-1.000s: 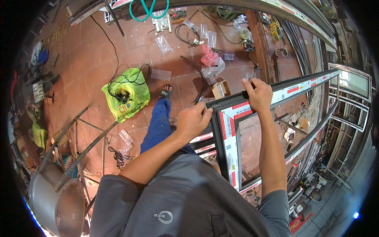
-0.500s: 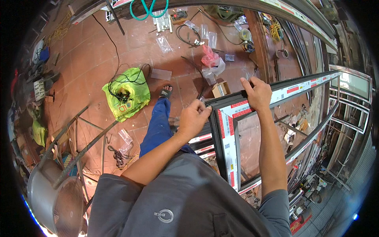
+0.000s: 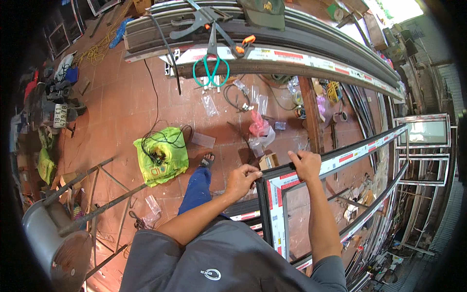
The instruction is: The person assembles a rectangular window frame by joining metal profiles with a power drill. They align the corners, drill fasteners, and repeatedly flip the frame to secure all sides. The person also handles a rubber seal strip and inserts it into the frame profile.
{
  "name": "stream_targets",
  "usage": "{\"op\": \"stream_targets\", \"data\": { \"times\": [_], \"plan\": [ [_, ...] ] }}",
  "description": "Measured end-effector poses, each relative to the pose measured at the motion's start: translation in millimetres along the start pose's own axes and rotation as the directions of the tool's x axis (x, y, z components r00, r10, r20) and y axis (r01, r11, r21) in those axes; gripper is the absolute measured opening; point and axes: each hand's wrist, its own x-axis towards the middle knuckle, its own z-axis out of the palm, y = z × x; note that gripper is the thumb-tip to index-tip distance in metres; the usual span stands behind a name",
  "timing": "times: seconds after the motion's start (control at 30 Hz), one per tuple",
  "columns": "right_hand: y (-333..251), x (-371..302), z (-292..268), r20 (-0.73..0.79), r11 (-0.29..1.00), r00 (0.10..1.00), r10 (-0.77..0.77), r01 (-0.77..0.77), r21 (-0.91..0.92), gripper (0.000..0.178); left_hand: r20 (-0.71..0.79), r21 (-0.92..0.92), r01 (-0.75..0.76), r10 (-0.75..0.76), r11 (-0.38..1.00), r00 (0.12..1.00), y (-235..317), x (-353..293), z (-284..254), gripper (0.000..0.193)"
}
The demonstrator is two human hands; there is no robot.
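A dark rectangular frame [image 3: 335, 164] with white and red protective tape lies in front of me, its near-left corner between my hands. At that corner my left hand [image 3: 241, 183] has thumb and forefinger pinched together, close to the black outer edge. Whatever lies between those fingertips is too small to tell. My right hand [image 3: 307, 167] is closed over the frame's far bar, a little right of the corner, with the thumb along the top edge.
Beyond lie stacked dark profiles [image 3: 311, 59] bearing teal-handled scissors [image 3: 211, 72], a clamp [image 3: 202, 23] and a cap [image 3: 265, 13]. A yellow-green bag [image 3: 168, 163] with cables sits on the tiled floor. Lower left stands a metal rack [image 3: 99, 194] beside a large grey drum-shaped object [image 3: 41, 233].
The view has tilted up, bringing the stacked profiles, clamp and cap into sight. My right hand has shifted slightly along the bar toward the corner; my left stays pinched there.
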Motion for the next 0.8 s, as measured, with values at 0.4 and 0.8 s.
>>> {"op": "stream_targets", "data": {
  "times": [0.4,0.8],
  "plan": [
    [-9,-4,3,-0.177,0.996,0.981,0.077,-0.084,-0.035,0.055,0.182,0.414,-0.099,0.024,0.905,0.983,22,25,-19,0.045],
    [-4,4,11,-0.216,0.986,0.966,0.142,-0.158,-0.055,0.05,0.352,0.309,-0.17,0.054,0.936,0.935,19,39,-32,0.037]
  ]
}}
